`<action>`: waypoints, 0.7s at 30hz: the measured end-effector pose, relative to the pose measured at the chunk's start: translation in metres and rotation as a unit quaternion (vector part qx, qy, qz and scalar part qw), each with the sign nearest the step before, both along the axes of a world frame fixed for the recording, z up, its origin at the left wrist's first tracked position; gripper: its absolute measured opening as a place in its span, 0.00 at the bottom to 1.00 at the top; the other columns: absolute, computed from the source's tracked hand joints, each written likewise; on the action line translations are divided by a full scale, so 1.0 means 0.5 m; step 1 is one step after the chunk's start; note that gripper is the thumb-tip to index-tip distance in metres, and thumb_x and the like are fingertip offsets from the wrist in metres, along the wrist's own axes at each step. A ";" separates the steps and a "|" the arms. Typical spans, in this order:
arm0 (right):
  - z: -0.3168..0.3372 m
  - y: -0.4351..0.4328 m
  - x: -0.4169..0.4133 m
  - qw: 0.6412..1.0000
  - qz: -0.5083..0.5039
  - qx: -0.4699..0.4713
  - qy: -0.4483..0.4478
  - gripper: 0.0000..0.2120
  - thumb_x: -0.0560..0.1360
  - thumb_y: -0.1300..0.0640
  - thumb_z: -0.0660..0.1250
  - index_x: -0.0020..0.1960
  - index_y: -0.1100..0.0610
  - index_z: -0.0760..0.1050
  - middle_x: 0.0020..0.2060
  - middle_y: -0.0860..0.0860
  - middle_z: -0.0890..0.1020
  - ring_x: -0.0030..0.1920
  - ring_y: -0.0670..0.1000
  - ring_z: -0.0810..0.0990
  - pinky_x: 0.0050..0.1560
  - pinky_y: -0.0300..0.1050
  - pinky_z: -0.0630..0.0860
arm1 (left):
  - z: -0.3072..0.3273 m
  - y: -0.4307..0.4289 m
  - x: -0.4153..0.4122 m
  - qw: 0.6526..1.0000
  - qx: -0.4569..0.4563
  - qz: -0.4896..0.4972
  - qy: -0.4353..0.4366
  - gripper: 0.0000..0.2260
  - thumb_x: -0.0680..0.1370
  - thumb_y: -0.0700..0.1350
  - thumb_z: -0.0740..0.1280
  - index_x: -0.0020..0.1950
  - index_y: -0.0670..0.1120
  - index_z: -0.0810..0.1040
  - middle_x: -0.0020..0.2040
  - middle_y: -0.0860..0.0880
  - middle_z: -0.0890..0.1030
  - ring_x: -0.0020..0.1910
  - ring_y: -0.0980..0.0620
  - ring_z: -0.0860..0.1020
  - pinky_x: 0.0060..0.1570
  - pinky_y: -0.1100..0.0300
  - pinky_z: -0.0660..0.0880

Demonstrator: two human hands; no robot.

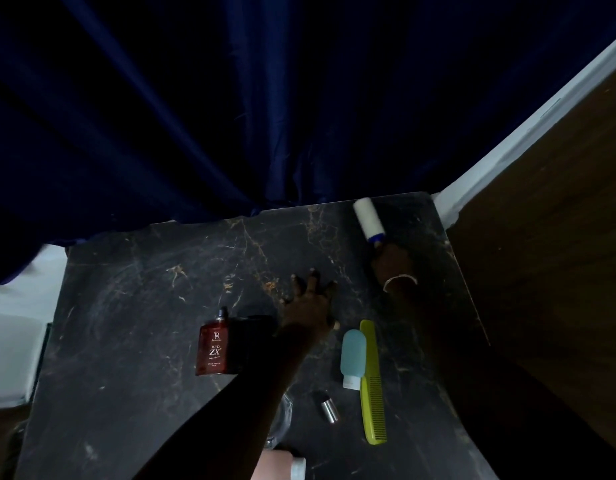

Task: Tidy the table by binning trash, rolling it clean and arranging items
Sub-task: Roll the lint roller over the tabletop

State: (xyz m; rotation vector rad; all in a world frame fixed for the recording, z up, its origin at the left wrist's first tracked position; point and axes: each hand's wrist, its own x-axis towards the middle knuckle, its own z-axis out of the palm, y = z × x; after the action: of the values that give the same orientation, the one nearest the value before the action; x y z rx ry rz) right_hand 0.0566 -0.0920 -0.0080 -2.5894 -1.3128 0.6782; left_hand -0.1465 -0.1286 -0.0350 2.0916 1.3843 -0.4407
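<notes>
A dark marble-patterned table (144,323) fills the lower view. My right hand (393,263) grips the handle of a white lint roller (369,220), whose roll lies on the table near the far right corner. My left hand (311,299) rests flat on the tabletop at the middle, fingers spread. A red perfume bottle (213,348) lies left of my left forearm. A teal squeeze tube (351,358) and a green comb (372,382) lie side by side to the right. A small silver cap (329,410) lies near the front.
A dark blue curtain (230,116) hangs behind the table. A brown wooden panel (549,237) with a white edge flanks the right side. A clear glass (282,420) and a pale container (282,465) sit at the front edge, partly hidden by my left arm.
</notes>
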 end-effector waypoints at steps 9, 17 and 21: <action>-0.026 -0.038 -0.107 0.966 0.257 -0.009 -0.025 0.16 0.84 0.53 0.55 0.67 0.59 0.72 0.57 0.60 0.82 0.59 0.62 0.81 0.56 0.51 0.75 | 0.007 -0.002 0.001 1.000 0.005 -0.011 -0.001 0.42 0.76 0.57 0.73 0.83 0.60 0.52 0.85 0.46 0.42 0.81 0.28 0.41 0.69 0.22 0.60; -0.030 -0.031 -0.107 0.972 0.237 -0.010 -0.005 0.17 0.84 0.51 0.54 0.68 0.58 0.71 0.56 0.63 0.82 0.59 0.64 0.80 0.57 0.54 0.74 | 0.005 0.001 0.004 1.000 -0.003 -0.010 0.012 0.43 0.76 0.57 0.73 0.83 0.60 0.51 0.85 0.46 0.40 0.81 0.27 0.40 0.69 0.22 0.59; -0.028 -0.013 -0.090 0.987 0.159 0.008 -0.015 0.15 0.83 0.52 0.56 0.61 0.59 0.77 0.56 0.61 0.83 0.59 0.62 0.82 0.55 0.53 0.76 | 0.000 0.003 0.003 1.000 -0.009 -0.002 0.011 0.43 0.75 0.57 0.74 0.83 0.62 0.51 0.85 0.47 0.38 0.81 0.28 0.39 0.70 0.23 0.58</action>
State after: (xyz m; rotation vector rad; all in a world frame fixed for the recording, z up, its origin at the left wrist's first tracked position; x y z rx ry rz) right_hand 0.0117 -0.0983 -0.0219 -2.4074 -1.7558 0.6735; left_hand -0.1449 -0.1270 -0.0351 2.0813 1.3835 -0.4780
